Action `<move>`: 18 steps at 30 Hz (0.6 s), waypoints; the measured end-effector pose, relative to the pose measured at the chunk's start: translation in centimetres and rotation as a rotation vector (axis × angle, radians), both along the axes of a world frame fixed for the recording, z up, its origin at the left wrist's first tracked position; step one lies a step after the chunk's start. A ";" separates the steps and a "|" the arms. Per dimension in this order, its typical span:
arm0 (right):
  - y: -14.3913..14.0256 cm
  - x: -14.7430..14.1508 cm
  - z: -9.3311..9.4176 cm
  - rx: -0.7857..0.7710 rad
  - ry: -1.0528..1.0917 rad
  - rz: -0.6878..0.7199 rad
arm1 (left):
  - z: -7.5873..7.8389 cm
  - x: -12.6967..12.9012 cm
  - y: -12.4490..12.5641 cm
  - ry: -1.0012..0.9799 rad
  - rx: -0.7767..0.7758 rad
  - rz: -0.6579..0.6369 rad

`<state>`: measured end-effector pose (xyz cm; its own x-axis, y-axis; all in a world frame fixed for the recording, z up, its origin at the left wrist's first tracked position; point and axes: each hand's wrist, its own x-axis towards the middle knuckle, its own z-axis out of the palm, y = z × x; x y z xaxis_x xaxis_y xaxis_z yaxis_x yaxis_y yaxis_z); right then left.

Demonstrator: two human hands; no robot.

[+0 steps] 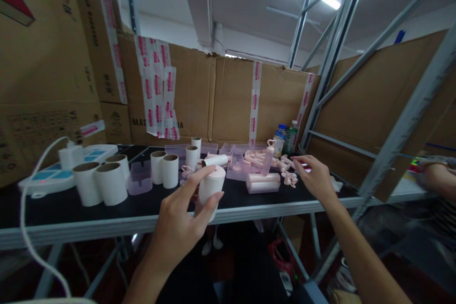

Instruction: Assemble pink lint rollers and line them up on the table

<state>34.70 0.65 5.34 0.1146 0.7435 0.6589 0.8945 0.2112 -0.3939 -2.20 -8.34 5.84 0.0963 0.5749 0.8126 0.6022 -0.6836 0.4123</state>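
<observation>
My left hand grips a white paper roll with a pink cap, held upright above the front edge of the black table. My right hand reaches out over the table's right part, fingers spread, holding nothing. It hovers next to a heap of pink handle parts and a pink lint-roller case lying on its side.
Several white rolls stand at the left and middle. Clear pink trays, a white power strip with its cord, and two bottles are there too. Taped cardboard boxes wall the back. Another person's arm shows at far right beyond a metal rack post.
</observation>
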 end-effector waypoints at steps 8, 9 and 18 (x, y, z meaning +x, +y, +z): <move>8.9 3.5 -1.3 -0.572 -0.268 -0.127 | 0.0 0.1 0.4 -0.077 -0.085 -0.012; 9.6 3.4 -1.3 -0.611 -0.292 -0.145 | 0.0 0.1 0.4 -0.082 -0.090 -0.007; 12.2 2.6 -0.9 -0.756 -0.399 -0.239 | -0.2 -0.3 0.6 -0.132 -0.099 -0.008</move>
<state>37.27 12.90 4.45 0.1894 0.9816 0.0253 0.9819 -0.1894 -0.0017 -2.47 -7.78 5.65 -0.0029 0.6528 0.7575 0.5334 -0.6398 0.5533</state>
